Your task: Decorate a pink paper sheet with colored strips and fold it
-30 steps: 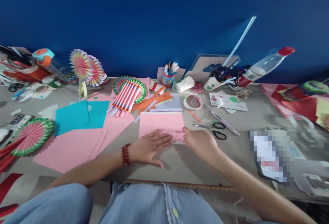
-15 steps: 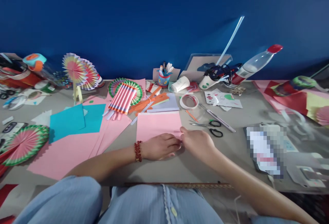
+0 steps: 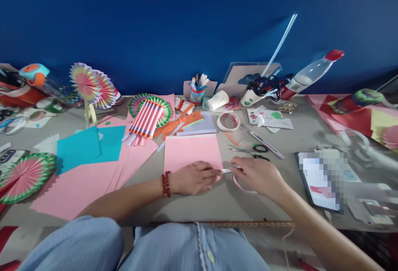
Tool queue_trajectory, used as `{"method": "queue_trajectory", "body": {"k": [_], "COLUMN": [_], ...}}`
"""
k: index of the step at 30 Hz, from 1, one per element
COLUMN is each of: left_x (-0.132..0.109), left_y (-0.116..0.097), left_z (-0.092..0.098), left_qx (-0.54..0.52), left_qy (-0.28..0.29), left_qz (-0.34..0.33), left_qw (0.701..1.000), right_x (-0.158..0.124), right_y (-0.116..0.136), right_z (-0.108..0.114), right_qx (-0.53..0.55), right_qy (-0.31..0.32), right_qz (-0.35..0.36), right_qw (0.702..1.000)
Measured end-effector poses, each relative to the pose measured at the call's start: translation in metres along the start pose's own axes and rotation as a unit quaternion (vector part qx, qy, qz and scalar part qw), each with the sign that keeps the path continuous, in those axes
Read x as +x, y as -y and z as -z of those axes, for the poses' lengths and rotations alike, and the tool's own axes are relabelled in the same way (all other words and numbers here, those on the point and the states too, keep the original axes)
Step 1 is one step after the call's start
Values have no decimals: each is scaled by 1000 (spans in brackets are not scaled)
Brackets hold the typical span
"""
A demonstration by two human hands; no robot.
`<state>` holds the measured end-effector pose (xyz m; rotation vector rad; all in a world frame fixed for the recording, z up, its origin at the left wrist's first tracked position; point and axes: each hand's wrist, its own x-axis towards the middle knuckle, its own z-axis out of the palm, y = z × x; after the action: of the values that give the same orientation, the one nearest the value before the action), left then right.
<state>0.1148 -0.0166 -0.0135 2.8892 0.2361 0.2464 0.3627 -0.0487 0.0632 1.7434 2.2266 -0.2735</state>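
A sheet of pink paper [image 3: 191, 151] with a white strip along its far edge lies in front of me. My left hand [image 3: 195, 177], wearing red beads at the wrist, rests flat on its near right part with the fingers stretched out. Just right of the sheet, my right hand [image 3: 256, 174] grips a roll of tape [image 3: 242, 186], mostly covered by the palm. A short white length of tape [image 3: 226, 170] spans from the roll side to my left fingertips. Black-handled scissors [image 3: 260, 148] lie beyond my right hand.
Another tape roll [image 3: 219, 121] and a utility knife [image 3: 263, 141] lie farther back. Left are blue paper [image 3: 77, 148], a striped pleated paper [image 3: 146, 118] and paper fans [image 3: 29, 176]. At right are a phone [image 3: 320, 184] and a tilted bottle [image 3: 311, 76].
My right hand has moved right, away from my left fingers, and a white length of tape and the roll now show. My left hand stays on the pink paper.
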Motion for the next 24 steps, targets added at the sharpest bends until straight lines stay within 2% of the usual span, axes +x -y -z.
{"method": "queue_trajectory", "body": {"k": [5,15,24], "left_x": [0,1,0], "left_y": [-1,-2,-2], "left_z": [3,3,1], "left_qx": [14,16,18], "left_qy": [13,-2,-7], "left_qz": [-3,4,8], "left_qw": [1000,1000,1000], "right_x": [-4,-9,-12], "right_y": [1,14,13], "right_z": [2,-1,0], "right_qx": [-2,-63,-6], "right_qy": [17,-48,-105], "right_qz": [-45,-73,-44], "right_qw": [999,994,993]}}
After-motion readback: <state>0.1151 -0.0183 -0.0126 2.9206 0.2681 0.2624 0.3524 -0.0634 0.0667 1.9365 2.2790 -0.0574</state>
